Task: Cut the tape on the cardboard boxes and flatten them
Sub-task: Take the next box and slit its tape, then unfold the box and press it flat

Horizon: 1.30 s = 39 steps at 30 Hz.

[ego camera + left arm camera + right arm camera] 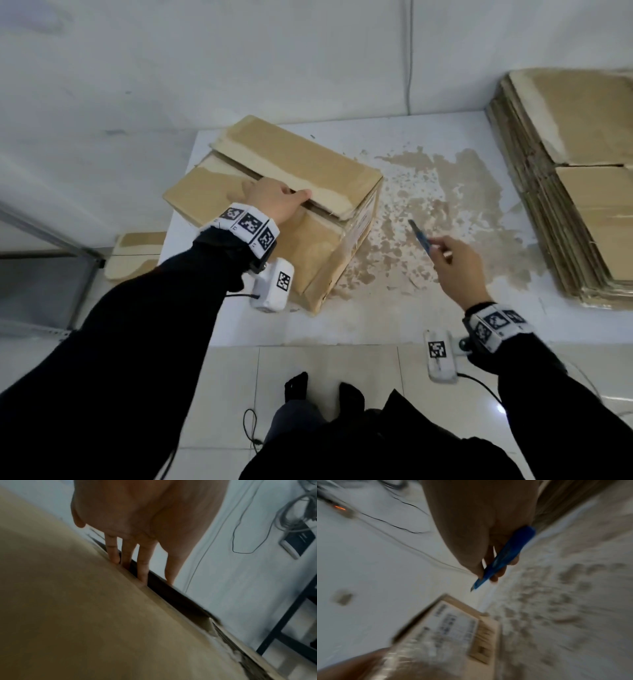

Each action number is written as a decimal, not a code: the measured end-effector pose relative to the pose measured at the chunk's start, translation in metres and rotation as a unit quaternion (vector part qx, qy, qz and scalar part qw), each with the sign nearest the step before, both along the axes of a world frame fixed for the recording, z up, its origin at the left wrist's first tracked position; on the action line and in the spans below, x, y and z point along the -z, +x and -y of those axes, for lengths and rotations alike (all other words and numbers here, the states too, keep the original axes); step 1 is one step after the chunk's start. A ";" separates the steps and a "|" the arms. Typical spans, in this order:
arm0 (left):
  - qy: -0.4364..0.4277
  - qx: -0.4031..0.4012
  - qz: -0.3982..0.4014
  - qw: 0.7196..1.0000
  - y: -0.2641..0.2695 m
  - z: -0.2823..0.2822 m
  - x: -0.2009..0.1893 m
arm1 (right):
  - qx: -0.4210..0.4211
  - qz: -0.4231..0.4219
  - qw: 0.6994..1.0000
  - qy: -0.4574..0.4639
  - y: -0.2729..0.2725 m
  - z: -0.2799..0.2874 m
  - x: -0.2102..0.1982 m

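Head view shows the box (291,205) standing on a white table (445,318), a little left of the middle. Its top seam gapes as a dark slot between the two flaps. The left hand (274,202) lies on the near flap, and the left wrist view shows its fingers (143,566) hooked over the flap edge, into the slot. The right hand (459,263) is well apart from the box, to its right, and pinches a blue knife (420,236) with a short blade out.

I think the top tape is already cut and the flaps are the next thing to open. The risk is the bare blade: if the right hand comes back to help while it holds the knife, it may cut the left fingers or the cardboard. Also a hard pull could tear the flap, because the surface is peeled there.

The cardboard is brown and matte, with pale torn strips along the seam; the right side carries a printed label under shiny film. The table has a rough, flaked brown patch. A stack (575,178) of flattened boxes lies at far right.
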<state>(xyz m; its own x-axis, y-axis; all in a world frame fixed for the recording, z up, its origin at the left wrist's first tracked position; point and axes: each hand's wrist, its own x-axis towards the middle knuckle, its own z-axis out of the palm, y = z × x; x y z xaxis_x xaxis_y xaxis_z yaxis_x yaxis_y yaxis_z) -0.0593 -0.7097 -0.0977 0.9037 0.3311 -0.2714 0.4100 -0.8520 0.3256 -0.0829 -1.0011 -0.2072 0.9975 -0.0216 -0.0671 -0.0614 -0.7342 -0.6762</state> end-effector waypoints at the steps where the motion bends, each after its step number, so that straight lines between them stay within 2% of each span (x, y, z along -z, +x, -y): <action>1: 0.038 0.026 -0.027 0.999 0.002 -0.003 -0.003 | 0.020 -0.033 0.999 -0.011 -0.004 0.007 0.021; 3: 0.104 0.083 -0.042 0.990 0.006 -0.010 -0.011 | 0.021 -0.079 0.996 -0.022 -0.008 0.018 0.052; 5: 0.133 0.125 -0.009 0.983 0.010 -0.022 -0.025 | -0.015 -0.078 0.996 -0.051 -0.009 0.018 0.063; 7: 0.145 0.164 0.020 0.976 0.010 -0.035 -0.045 | -0.051 -0.014 0.995 -0.083 -0.007 0.008 0.054; 9: 0.160 0.211 0.019 0.964 0.002 -0.050 -0.070 | -0.089 0.096 0.991 -0.032 -0.007 -0.017 0.024; 10: 0.152 0.229 0.008 0.961 -0.004 -0.059 -0.081 | -0.128 0.154 0.980 0.010 -0.007 -0.035 0.006; 12: 0.126 0.224 -0.049 0.965 -0.021 -0.076 -0.094 | -0.232 0.211 0.948 0.057 -0.009 -0.077 -0.027; 14: 0.140 0.204 -0.135 0.960 -0.042 -0.091 -0.092 | -0.306 0.238 0.921 0.028 -0.010 -0.107 -0.037; 16: 0.178 0.200 -0.200 0.942 -0.061 -0.105 -0.073 | -0.321 0.242 0.915 -0.046 -0.007 -0.119 -0.036; 18: 0.190 0.223 -0.204 0.934 -0.073 -0.116 -0.048 | -0.301 0.232 0.919 -0.102 -0.001 -0.121 -0.039; 21: 0.196 0.285 -0.162 0.924 -0.077 -0.123 -0.018 | -0.268 0.226 0.931 -0.099 0.024 -0.119 -0.065; 23: 0.230 0.322 -0.113 0.911 -0.073 -0.122 -0.007 | -0.224 0.205 0.948 -0.092 0.059 -0.118 -0.083; 25: 0.275 0.367 -0.076 0.885 -0.064 -0.119 -0.001 | -0.196 0.127 0.964 -0.126 0.097 -0.117 -0.091; 27: 0.287 0.408 -0.066 0.864 -0.056 -0.114 0.006 | -0.210 -0.005 0.969 -0.129 0.126 -0.115 -0.082; 29: 0.254 0.417 -0.081 0.869 -0.054 -0.109 0.015 | -0.227 -0.131 0.962 -0.071 0.139 -0.116 -0.071; 30: 0.238 0.416 -0.083 0.874 -0.054 -0.108 0.020 | -0.229 -0.150 0.959 -0.068 0.141 -0.116 -0.070; 32: 0.227 0.410 -0.055 0.882 -0.056 -0.108 0.030 | -0.229 -0.110 0.957 -0.142 0.143 -0.125 -0.074; 34: 0.223 0.404 -0.022 0.887 -0.056 -0.104 0.035 | -0.279 -0.043 0.935 -0.216 0.128 -0.152 -0.091; 35: 0.220 0.403 -0.010 0.888 -0.055 -0.102 0.036 | -0.340 -0.023 0.910 -0.237 0.115 -0.171 -0.098; 37: 0.217 0.406 0.007 0.888 -0.052 -0.096 0.036 | -0.456 -0.066 0.833 -0.305 0.084 -0.209 -0.110; 38: 0.217 0.405 0.012 0.888 -0.051 -0.096 0.036 | -0.478 -0.101 0.802 -0.343 0.073 -0.222 -0.116; 39: 0.216 0.403 0.015 0.889 -0.051 -0.096 0.036 | -0.479 -0.105 0.790 -0.368 0.068 -0.228 -0.124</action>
